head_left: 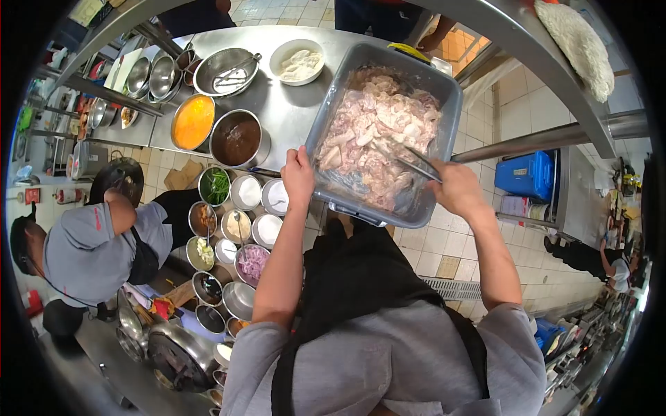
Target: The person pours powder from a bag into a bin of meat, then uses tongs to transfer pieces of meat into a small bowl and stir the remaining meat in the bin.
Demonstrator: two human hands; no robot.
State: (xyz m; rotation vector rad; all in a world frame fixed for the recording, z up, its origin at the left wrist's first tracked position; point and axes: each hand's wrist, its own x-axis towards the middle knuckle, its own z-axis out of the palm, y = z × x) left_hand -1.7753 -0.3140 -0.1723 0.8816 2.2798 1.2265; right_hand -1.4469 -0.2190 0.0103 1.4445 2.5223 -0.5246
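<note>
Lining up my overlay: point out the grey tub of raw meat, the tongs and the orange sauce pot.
grey tub (320,135), head view, left wall.
tongs (409,161), head view, middle of the arms.
orange sauce pot (192,122), head view, sauce surface.

One head-worn fisheye camera looks steeply down, close over the steel counter (284,111).

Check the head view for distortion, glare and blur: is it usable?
Head view: strong fisheye bend with black corners; the shelf rail curves. Glare on the steel counter. The grey tub, left hand and right hand with tongs look sharp; edges smear.
</note>
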